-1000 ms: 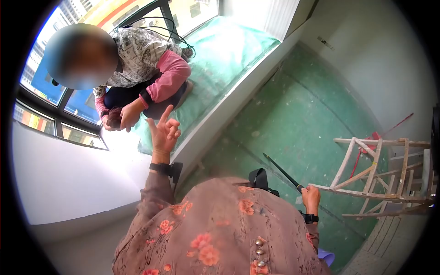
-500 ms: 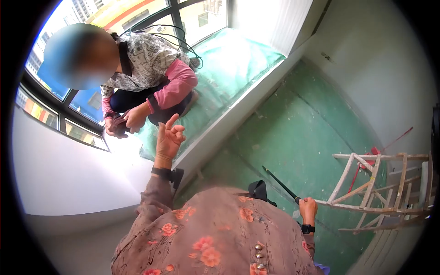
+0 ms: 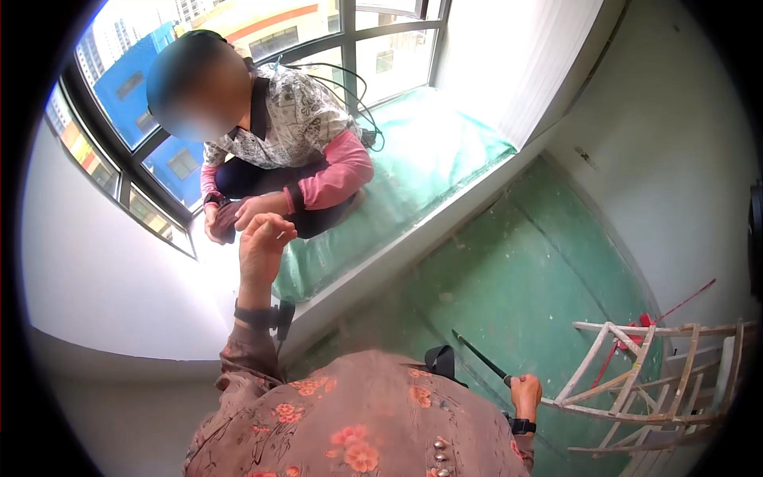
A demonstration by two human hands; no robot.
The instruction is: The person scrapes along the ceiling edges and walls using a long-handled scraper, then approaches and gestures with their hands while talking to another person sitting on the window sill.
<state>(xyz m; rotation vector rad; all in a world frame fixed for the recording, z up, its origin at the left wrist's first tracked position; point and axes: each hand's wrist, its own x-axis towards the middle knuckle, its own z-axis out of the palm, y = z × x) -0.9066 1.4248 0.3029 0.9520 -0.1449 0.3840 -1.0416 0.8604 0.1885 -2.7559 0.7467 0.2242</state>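
Observation:
My left hand (image 3: 262, 250) is raised close to a co-worker's hands, its fingers loosely curled and nothing visible in them. From this angle I cannot tell whether it touches the co-worker's hand (image 3: 264, 208). The co-worker (image 3: 294, 111) squats on the window ledge and holds a dark brown object (image 3: 228, 215), too unclear to name. Down at the right, my right hand (image 3: 525, 395) is closed around the black handle of a long thin dark rod (image 3: 481, 354). The rod points away from me over the green floor.
Green sheeting (image 3: 421, 159) covers the ledge below the windows (image 3: 318, 60). A paint-stained wooden ladder-like frame (image 3: 608, 370) lies at the right, with a red object (image 3: 638, 330) beside it. Dark cables (image 3: 362, 95) loop behind the co-worker. The green floor (image 3: 509, 262) has pale specks.
My left hand has moved left toward the co-worker's hands, and its spread fingers have curled in. My right hand still grips the rod. The view has shifted, so the co-worker appears further right.

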